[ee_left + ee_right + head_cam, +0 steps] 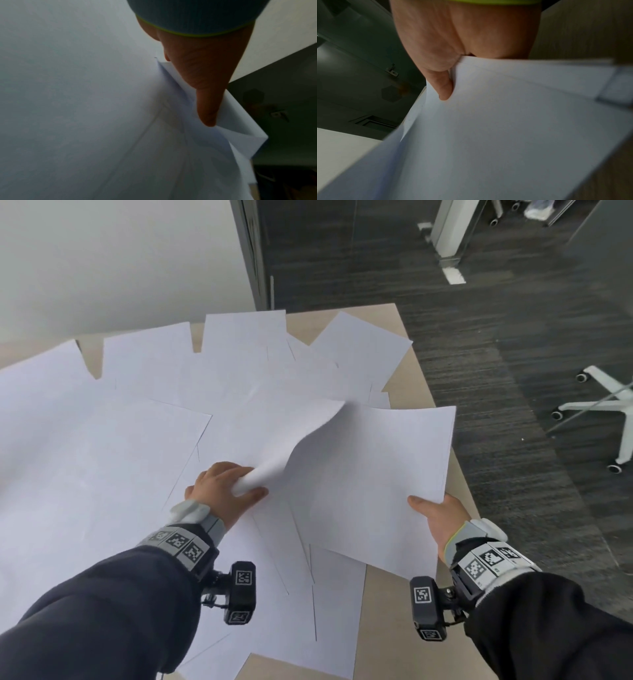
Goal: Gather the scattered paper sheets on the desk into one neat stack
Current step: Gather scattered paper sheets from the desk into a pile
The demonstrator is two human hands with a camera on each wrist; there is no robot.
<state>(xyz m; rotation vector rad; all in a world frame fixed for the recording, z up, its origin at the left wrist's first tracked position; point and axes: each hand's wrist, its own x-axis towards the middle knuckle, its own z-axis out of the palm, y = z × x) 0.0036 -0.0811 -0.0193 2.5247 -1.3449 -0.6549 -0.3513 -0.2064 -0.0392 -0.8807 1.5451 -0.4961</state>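
White paper sheets (144, 412) lie overlapped across the table (407, 392) at frame centre and left, the left hand (222, 487) pinching a curled sheet (301, 436) at centre, the right hand (442, 515) gripping a lifted stack (376, 481) at lower right, thumb on top.

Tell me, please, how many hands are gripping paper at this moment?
2. The left hand grips the curled edge of a lifted sheet mid-desk; the right hand holds a small stack at the desk's right edge.
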